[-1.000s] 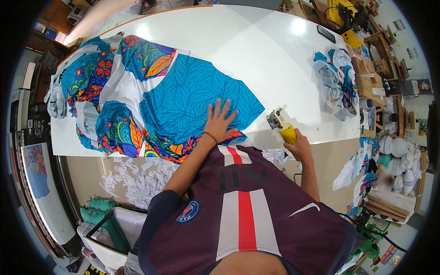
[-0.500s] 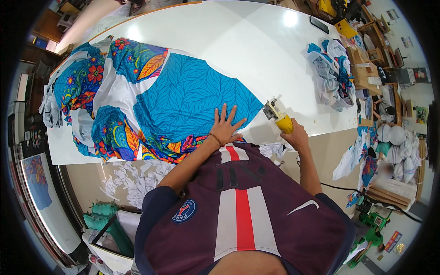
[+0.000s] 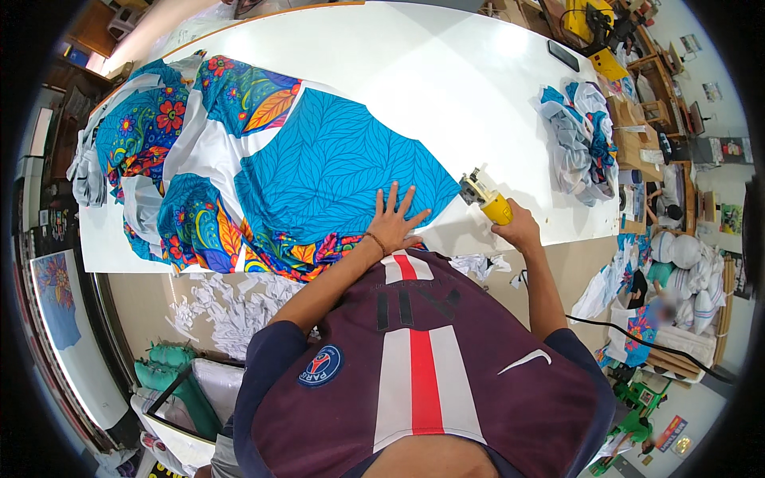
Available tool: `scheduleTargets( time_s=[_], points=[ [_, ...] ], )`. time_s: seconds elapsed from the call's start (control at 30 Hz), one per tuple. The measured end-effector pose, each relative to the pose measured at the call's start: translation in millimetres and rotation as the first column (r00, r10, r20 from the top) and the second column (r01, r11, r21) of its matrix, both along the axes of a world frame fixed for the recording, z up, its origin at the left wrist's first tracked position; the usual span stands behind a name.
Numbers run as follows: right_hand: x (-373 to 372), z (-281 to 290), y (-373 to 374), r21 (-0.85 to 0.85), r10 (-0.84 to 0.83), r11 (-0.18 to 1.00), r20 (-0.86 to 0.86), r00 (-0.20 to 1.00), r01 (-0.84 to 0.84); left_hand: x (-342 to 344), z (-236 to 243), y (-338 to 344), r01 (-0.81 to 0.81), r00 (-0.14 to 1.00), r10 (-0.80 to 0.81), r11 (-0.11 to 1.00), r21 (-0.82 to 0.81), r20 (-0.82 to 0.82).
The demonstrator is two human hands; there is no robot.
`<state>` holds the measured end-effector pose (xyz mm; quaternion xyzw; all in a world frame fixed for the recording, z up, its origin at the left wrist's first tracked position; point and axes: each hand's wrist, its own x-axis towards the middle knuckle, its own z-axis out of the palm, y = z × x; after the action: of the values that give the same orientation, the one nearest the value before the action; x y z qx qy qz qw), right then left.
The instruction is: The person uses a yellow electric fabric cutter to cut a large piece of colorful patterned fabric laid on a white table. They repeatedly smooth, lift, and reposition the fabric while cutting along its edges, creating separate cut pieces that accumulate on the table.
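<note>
A blue leaf-patterned fabric piece lies spread on the white table, with its pointed corner toward the right. My left hand is pressed flat on it near the table's front edge, fingers spread. In my right hand is the yellow body of an electric fabric cutter. The cutter's metal head rests on the table right beside the fabric's pointed corner; I cannot tell whether they touch. Brightly flowered fabric with white borders is bunched to the left and folds along the blue piece's lower side.
A heap of grey and printed fabric sits at the table's right end, near a dark phone. White scraps litter the floor below the front edge. A black cord runs off to the right. People work in the background at right.
The view has shifted slightly. Both hands, the cutter and the blue fabric keep nearly the same places relative to one another. More flowered cloth shows beside a person at far right.
</note>
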<state>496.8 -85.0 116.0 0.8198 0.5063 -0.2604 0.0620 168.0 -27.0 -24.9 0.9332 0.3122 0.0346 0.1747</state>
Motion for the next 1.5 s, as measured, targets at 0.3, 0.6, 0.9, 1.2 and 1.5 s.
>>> scheduleTargets(
  time_s=[0.3, 0.6, 0.9, 1.2, 1.5],
  points=[
    [2, 1, 9, 0.006, 0.012, 1.0, -0.014, 1.0, -0.012, 0, -2, 1, 0.003, 1.0, -0.003, 1.0, -0.001, 0.006],
    [-6, 4, 24, 0.024, 0.045, 0.999, 0.004, 0.999, -0.045, 1, 6, 1, 0.002, 0.998, -0.004, 0.999, -0.04, -0.06],
    [-22, 2, 57, -0.009, 0.06, 0.998, 0.024, 0.998, -0.06, 0, 6, 1, -0.003, 1.0, 0.003, 1.0, -0.014, -0.027],
    [-41, -1, 94, -0.003, 0.126, 0.992, 0.058, 0.99, -0.126, 0, 6, 1, -0.003, 1.0, 0.004, 1.0, 0.005, -0.023],
    [-59, 0, 130, -0.009, 0.151, 0.989, 0.033, 0.988, -0.151, -1, 1, 0, -0.008, 1.0, 0.008, 0.999, 0.048, 0.011]
  ],
)
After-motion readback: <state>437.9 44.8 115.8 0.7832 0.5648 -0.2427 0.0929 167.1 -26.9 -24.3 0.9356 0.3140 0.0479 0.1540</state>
